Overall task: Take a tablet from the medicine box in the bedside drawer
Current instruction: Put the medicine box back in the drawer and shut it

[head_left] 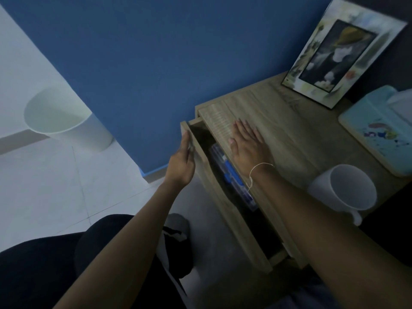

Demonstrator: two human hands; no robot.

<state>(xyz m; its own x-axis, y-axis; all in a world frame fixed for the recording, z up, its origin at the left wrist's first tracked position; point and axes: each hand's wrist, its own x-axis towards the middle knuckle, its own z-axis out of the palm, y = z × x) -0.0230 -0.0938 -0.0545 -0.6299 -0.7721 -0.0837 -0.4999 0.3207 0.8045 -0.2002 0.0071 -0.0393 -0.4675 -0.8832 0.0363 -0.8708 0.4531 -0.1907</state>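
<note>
Medicine box (231,175) mostly hidden under bench (289,130) top, drawer (207,175) interior too dark. Left fingers (189,142) blurred. Far-right tray (379,134) cut by edge.

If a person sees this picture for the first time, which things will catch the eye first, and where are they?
Two bare arms reach to a wooden bedside cabinet: the left hand holds the front of the partly open drawer, and the right hand lies flat on the cabinet top. Inside the drawer, a clear box with blue parts shows. A white mug stands near the right forearm.
</note>
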